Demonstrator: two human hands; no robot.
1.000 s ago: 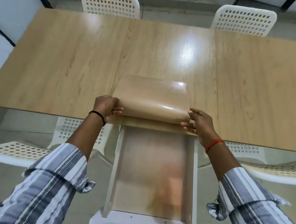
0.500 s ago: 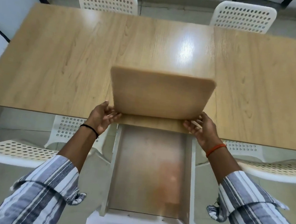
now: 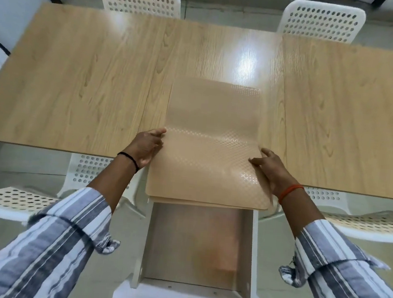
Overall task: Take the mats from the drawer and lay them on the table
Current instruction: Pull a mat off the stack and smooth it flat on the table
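left hand (image 3: 145,147): grips left edge of tan dimple-textured flexible mats (image 3: 211,145) | right hand (image 3: 269,166): pinches right edge | mats: far part on light wood-grain tabletop (image 3: 77,77), near end overhanging open white drawer (image 3: 198,252)

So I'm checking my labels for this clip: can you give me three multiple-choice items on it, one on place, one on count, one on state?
1. Where is the mats' far end?
A on the table
B in the drawer
C on a chair

2. How many white chair backs stand beyond the table?
A one
B two
C four

3. The drawer is
A open
B shut
C removed

Key: 1 A, the far edge lies on the wood while left hand and right hand hold the sides; 2 B, two perforated backs; 3 A, its inside shows.
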